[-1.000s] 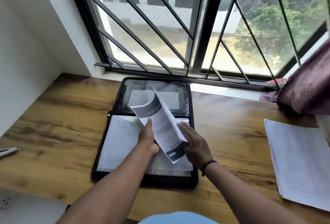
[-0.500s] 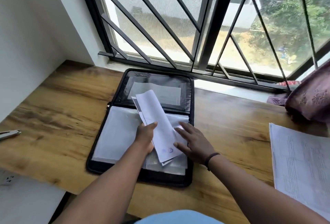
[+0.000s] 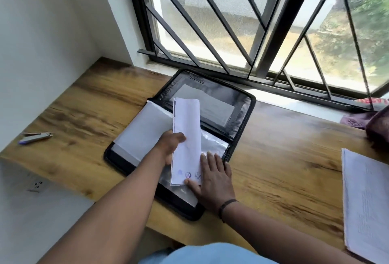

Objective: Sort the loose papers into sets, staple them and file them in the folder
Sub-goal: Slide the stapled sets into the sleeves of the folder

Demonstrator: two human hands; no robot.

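Note:
A black zip folder (image 3: 242,129) lies open on the wooden desk, with clear plastic sleeves inside. A white paper set (image 3: 186,135), folded lengthwise, lies upright across the sleeves. My left hand (image 3: 169,146) grips its left edge at mid-height. My right hand (image 3: 213,177) lies flat with fingers spread, pressing the set's lower right corner and the sleeve under it. A white sheet (image 3: 145,131) rests in the folder's left part. A silver stapler (image 3: 35,137) lies far left on the desk.
A stack of printed papers (image 3: 368,200) lies at the desk's right edge. A purple cloth (image 3: 376,124) is bunched by the window sill. The barred window (image 3: 263,32) runs behind the folder. A wall socket (image 3: 37,184) sits below the desk on the left.
The paper set was tilted and half open in the air; it now lies folded flat on the folder. My right hand moved down to its lower corner. The view has swung to the left.

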